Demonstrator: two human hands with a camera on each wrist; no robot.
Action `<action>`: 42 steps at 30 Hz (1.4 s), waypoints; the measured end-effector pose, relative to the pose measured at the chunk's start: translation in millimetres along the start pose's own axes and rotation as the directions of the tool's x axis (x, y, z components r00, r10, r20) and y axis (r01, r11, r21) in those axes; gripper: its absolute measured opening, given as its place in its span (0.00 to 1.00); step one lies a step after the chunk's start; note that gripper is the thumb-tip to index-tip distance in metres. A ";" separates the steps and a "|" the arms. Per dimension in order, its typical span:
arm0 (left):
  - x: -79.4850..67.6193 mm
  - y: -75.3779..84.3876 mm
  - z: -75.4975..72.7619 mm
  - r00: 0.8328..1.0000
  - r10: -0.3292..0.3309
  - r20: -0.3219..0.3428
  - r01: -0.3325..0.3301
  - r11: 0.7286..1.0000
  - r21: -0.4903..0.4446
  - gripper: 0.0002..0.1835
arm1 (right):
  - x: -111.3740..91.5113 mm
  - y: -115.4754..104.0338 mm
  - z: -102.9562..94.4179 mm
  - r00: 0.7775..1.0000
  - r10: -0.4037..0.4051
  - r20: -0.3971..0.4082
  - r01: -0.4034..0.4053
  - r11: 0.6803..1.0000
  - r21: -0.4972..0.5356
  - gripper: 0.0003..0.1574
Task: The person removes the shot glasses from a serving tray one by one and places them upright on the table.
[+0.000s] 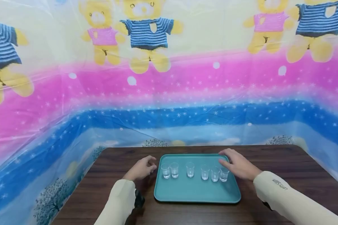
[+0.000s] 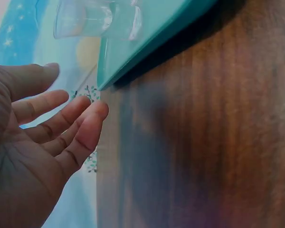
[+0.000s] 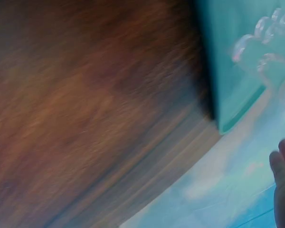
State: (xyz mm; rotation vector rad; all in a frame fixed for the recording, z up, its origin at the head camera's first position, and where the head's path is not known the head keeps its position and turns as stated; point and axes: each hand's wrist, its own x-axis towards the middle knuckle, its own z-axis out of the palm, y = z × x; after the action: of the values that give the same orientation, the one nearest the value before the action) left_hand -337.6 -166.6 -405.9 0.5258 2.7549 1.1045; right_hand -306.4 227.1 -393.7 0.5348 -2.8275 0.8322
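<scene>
Bears (image 1: 150,34) are printed on the bright cloth (image 1: 152,93) that is hung past the far side of a brown table (image 1: 295,162). In the head view, a green tray (image 1: 197,193) is set on the table, and six clear cups (image 1: 190,170) are stood upright on it in a rough row. Two are placed at the left, one is put by itself in the middle, and three are bunched at the right. The left hand (image 1: 140,170) is held just left of the tray. The right hand (image 1: 238,163) is held at the far right corner with its thumb spread; nothing is gripped, but whether the tray is touched cannot be told. It seems the cups have all been put out, while any picking up is left to be done.

In the left wrist view, the fingers are loosely bent and a bit apart, and nothing is pinched.

In the right wrist view, only some fingers are seen at the right edge, so the grip cannot be told there.
</scene>
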 end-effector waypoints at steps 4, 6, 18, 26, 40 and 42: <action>-4.2 -2.8 -1.3 1.000 0.022 -0.009 -0.022 0.999 -0.042 0.19 | -9.5 11.7 -1.6 1.000 0.002 0.019 -0.002 1.000 0.022 0.32; -5.1 -5.8 -2.1 1.000 0.030 -0.008 -0.031 0.998 -0.057 0.19 | -12.8 16.3 -0.4 0.999 0.001 0.032 -0.002 0.999 0.032 0.31; 3.6 -16.6 15.3 0.996 0.032 0.084 -0.021 0.991 -0.133 0.18 | -23.2 25.6 -0.9 0.997 -0.072 -0.002 0.072 0.997 0.019 0.20; 5.9 -15.6 21.8 0.996 0.030 0.088 -0.026 0.998 -0.050 0.15 | -20.5 28.4 0.4 0.992 -0.125 0.021 0.125 0.991 -0.036 0.18; -0.9 -13.4 17.1 0.990 0.050 0.135 -0.043 0.998 -0.055 0.12 | -12.2 27.3 0.5 0.990 -0.135 -0.037 0.133 0.989 -0.070 0.16; -1.4 -13.5 16.7 0.990 0.043 0.137 -0.036 0.998 -0.055 0.12 | -7.7 30.1 -0.9 0.988 -0.132 -0.079 0.124 0.988 -0.089 0.16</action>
State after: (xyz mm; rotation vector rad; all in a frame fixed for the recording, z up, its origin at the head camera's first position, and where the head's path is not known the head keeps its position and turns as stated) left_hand -335.9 -165.5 -427.3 0.6274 2.6002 1.1014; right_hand -310.6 253.5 -409.7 0.6452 -2.7044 0.6919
